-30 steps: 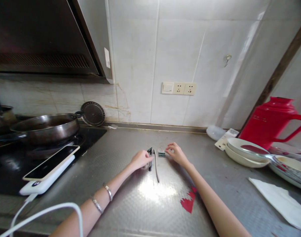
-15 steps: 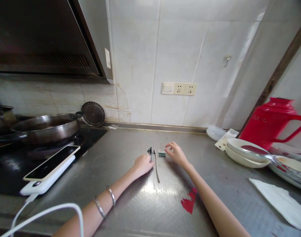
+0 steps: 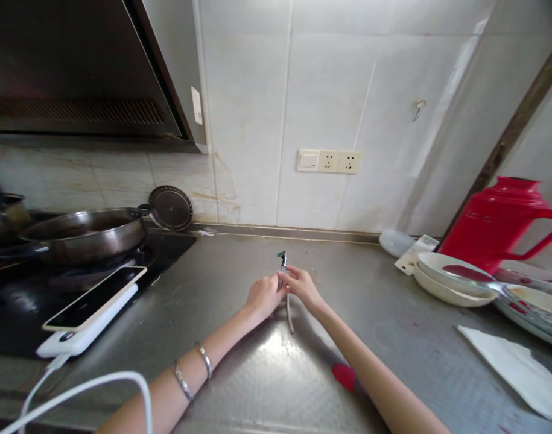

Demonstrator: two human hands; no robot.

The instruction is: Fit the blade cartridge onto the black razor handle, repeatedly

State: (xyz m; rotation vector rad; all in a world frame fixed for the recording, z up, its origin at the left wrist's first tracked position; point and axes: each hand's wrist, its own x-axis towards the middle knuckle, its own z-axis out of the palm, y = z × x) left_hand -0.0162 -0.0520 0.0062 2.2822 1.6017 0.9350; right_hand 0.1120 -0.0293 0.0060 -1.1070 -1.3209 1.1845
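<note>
A razor (image 3: 282, 260) with a dark green head and a silvery handle stands upright above the metal counter, held between my hands. My left hand (image 3: 263, 296) is closed around the lower handle. Coming from the right, my right hand (image 3: 304, 286) pinches the handle, its fingertips meeting those of my left. A thin grey, slightly curved rod (image 3: 289, 316) lies just below my fingers, its upper end hidden by them. The small green-and-clear piece seen earlier is out of sight.
On the left, a phone (image 3: 97, 299) lies on a white power bank (image 3: 88, 337) with a cable, beside a pan (image 3: 88, 235) on the stove. Bowls (image 3: 454, 289), a red thermos (image 3: 493, 226) and a white paper (image 3: 513, 367) are at the right. A red patch (image 3: 343, 377) shows near my right forearm.
My right hand has moved left and joined my left hand at the razor. The razor's head stands slightly higher. The green-and-clear piece no longer shows on the counter.
</note>
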